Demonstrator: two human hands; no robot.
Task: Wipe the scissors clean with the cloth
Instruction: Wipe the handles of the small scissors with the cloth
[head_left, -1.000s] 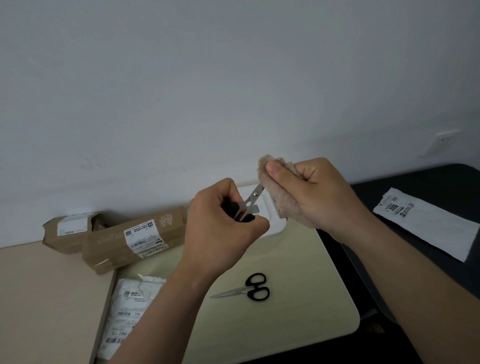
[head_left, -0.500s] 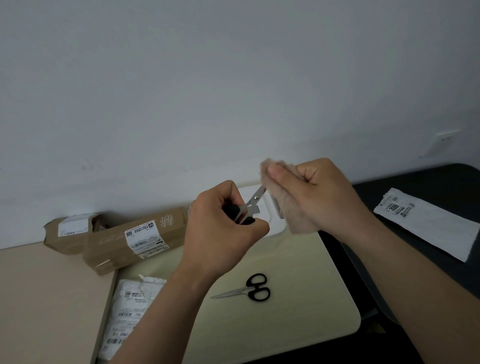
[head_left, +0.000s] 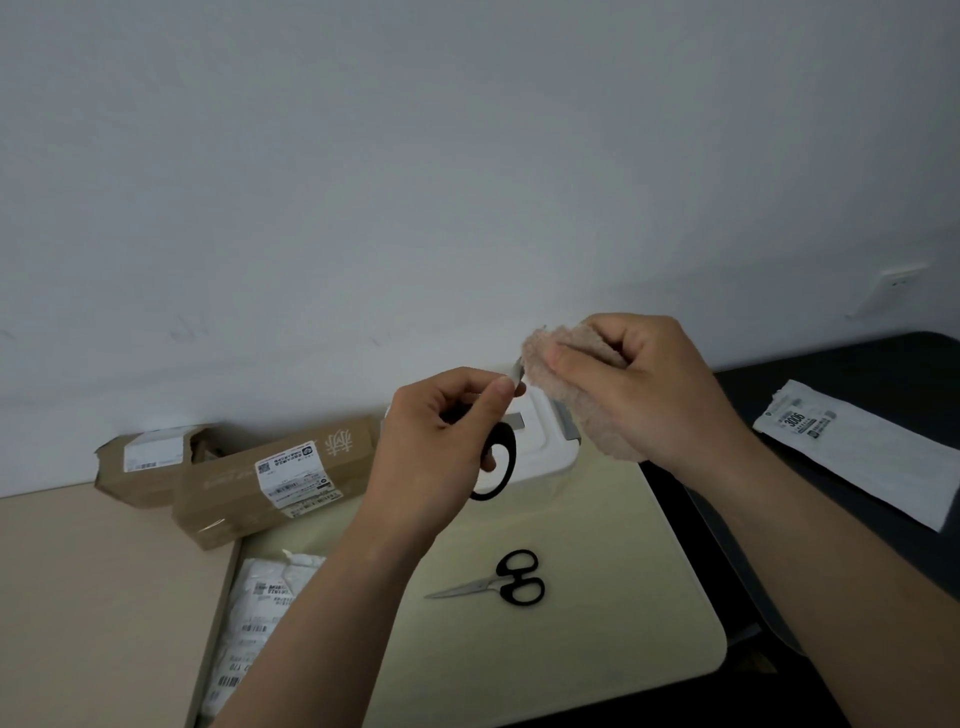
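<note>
1. Your left hand is clenched round the held scissors. The thumb and forefinger pinch just below the blade, and a black handle loop hangs beneath the fingers.
2. These scissors are in the air above the far end of the pale surface. The blade points up and to the right.
3. Your right hand grasps the fluffy beige cloth, bunched in curled fingers, with the thumb laid across its front.
4. The cloth touches the blade. Only a short silver stretch shows between your two hands, and the tip is hidden by the cloth.
5. A second pair of scissors lies flat on the surface, nearer to you, with its blades closed and pointing left.
6. A white box sits behind your hands by the wall.
7. Two cardboard parcels lie to the left, and a white mailer bag lies nearer.
8. A labelled white packet rests on the dark surface to the right.
</note>
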